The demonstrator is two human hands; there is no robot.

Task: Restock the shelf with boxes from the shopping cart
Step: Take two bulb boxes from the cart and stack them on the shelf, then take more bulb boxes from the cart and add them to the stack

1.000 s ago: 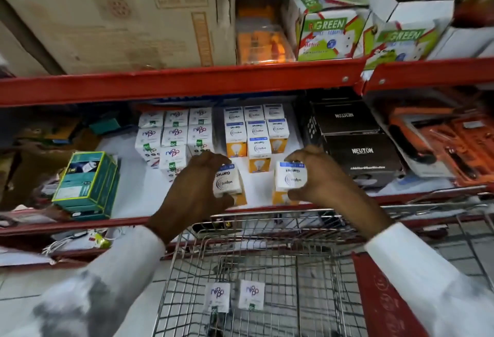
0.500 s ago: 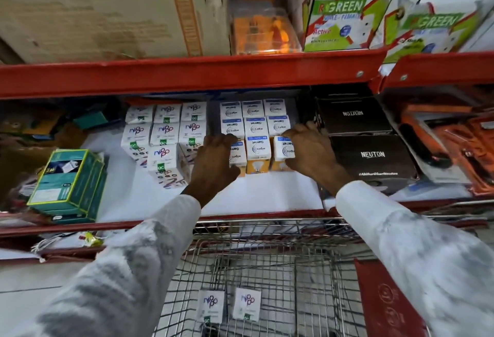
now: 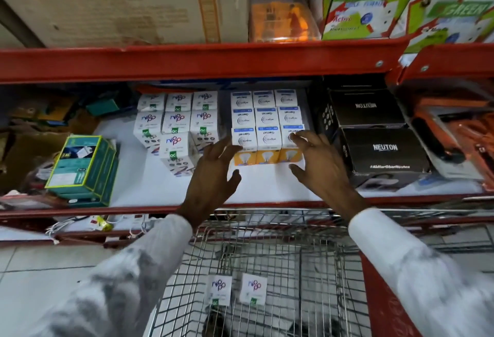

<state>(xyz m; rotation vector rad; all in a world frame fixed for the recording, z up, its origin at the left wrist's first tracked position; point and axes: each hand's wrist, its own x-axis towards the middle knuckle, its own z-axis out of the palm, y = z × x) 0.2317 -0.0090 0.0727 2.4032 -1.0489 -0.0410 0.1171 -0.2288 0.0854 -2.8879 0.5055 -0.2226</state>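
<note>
Both boxes [image 3: 267, 140] now released, left hand [image 3: 213, 173] and right hand [image 3: 320, 168] spread empty — bare shelf [image 3: 267, 189] below

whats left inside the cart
Two small white boxes stand side by side on the cart floor, seen through the wire. The sleeves cover both sides of the basket, and its near end is out of frame, so more may be hidden there.
</note>
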